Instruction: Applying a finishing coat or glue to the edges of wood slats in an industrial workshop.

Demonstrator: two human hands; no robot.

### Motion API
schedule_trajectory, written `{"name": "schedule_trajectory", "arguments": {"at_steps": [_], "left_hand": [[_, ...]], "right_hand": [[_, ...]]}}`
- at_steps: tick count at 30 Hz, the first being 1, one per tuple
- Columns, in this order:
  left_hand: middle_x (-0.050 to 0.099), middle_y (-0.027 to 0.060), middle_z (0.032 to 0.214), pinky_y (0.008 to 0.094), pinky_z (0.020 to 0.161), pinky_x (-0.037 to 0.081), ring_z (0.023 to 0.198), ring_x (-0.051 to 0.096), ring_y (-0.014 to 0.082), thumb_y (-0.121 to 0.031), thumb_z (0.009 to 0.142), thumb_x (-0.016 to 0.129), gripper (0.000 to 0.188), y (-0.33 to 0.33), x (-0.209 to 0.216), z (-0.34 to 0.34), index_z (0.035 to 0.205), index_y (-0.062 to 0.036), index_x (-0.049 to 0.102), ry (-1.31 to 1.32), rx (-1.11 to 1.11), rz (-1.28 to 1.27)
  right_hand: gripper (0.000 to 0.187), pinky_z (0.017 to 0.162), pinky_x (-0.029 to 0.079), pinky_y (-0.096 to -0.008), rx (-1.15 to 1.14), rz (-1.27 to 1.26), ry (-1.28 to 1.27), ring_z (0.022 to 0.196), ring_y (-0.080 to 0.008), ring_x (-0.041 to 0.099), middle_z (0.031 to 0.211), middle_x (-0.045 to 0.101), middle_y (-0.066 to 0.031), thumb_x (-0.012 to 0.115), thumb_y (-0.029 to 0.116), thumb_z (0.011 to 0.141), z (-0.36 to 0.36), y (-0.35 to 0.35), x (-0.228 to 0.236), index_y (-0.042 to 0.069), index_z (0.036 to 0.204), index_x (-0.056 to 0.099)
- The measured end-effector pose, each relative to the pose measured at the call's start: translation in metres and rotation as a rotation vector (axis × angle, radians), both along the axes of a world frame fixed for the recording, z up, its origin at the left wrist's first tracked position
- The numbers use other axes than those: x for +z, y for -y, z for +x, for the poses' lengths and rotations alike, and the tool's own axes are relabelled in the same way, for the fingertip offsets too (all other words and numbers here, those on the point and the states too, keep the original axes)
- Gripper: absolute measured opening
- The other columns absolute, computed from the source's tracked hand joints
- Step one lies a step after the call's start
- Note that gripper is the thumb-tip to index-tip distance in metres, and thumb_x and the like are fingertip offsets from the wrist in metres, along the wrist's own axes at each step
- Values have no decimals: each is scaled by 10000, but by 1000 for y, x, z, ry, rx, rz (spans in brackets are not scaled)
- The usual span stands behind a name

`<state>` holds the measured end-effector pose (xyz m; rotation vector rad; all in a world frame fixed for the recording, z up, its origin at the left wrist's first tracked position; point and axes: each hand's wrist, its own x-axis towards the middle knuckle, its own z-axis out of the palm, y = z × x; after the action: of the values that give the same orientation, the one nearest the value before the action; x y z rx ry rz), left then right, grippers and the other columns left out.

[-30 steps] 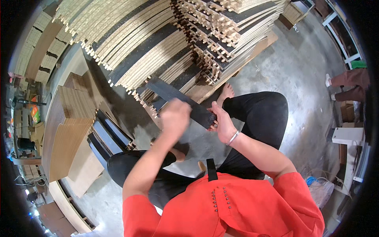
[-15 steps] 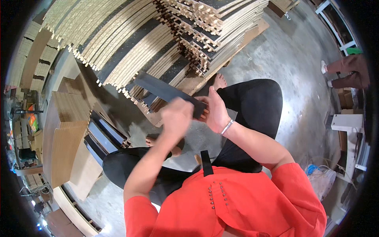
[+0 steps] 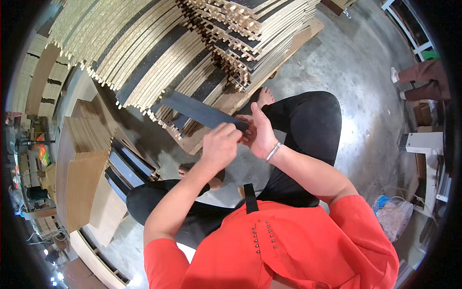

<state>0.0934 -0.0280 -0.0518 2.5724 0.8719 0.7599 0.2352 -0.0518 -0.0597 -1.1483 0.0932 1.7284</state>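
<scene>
Left hand [image 3: 220, 147] lies curled beside right hand [image 3: 262, 137].

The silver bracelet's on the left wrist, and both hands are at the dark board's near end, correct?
Not quite: the head view shows the silver bracelet on the right wrist. The left hand and right hand are at the near end of the dark board.

No lettering can be read here; no numbers or signs either.
</scene>
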Motion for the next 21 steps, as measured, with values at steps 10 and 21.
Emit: {"name": "schedule_trajectory", "arguments": {"at_steps": [10, 21], "left_hand": [[538, 92, 666, 409, 577, 485, 656, 583, 294, -65, 688, 612, 66, -13, 0, -2, 638, -88, 575, -18, 65, 41], [623, 91, 743, 385, 576, 502, 661, 599, 278, -96, 718, 589, 61, -90, -41, -45, 671, -96, 629, -132, 452, 392]], "right_hand": [[707, 711, 414, -289, -49, -18, 29, 755, -154, 543, 890, 602, -23, 428, 671, 882, -2, -2, 14, 20, 1125, 558], [333, 777, 476, -295, 115, 211, 221, 796, -153, 587, 908, 596, -27, 707, 200, 819, -6, 8, -12, 50, 1092, 589]]}}
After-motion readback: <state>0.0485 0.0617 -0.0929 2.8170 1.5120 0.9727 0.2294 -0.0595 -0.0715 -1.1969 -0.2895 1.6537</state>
